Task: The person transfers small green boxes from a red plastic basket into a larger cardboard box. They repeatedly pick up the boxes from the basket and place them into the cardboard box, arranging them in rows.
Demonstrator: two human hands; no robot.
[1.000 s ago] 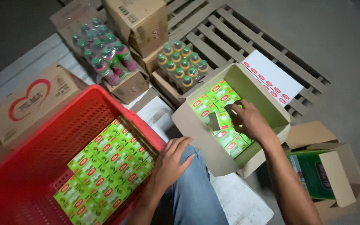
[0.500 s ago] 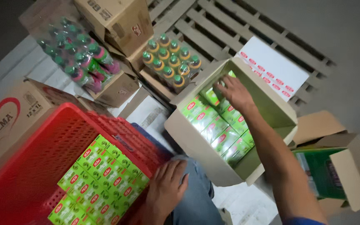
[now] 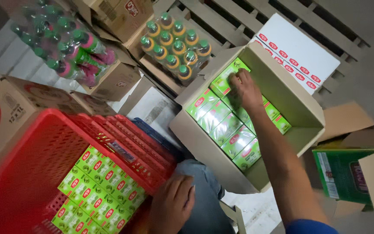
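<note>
R hand (image 3: 244, 90) fingers curled on green packet (image 3: 227, 81) in carton (image 3: 204, 149); likely light, stiff, film-slick—grip edges. L hand (image 3: 172, 203) flat, empty, by red basket (image 3: 35, 143).

basket (image 3: 44, 143) left | carton (image 3: 299, 104) right | packets (image 3: 226, 128) in carton

Right hand (image 3: 244, 89) covers the green packets (image 3: 226, 128) beneath it; grip indeterminate. Red basket (image 3: 31, 173) cut off at left and bottom edges. Shrink-wrapped bottles (image 3: 61, 47) blurred.

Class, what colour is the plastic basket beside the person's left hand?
Red; the basket shows best in the head view.
</note>
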